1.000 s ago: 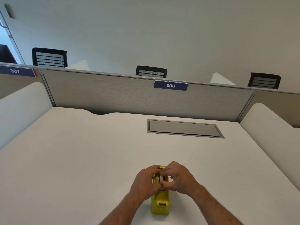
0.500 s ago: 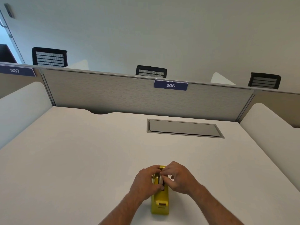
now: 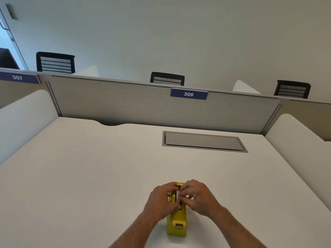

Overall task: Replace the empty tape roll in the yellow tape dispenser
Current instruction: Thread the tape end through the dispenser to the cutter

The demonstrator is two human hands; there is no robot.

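Yellow tape dispenser (image 3: 177, 222) near desk's (image 3: 89, 176) front edge; left hand (image 3: 162, 199) gripping its side, right hand (image 3: 198, 196) pinching pale tape roll (image 3: 178, 196).

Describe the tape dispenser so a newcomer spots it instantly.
On the white desk below the 306 sign, look at the near edge, between both hands. The dispenser is the only yellow thing there, a blocky body whose far end the left hand and right hand cover.
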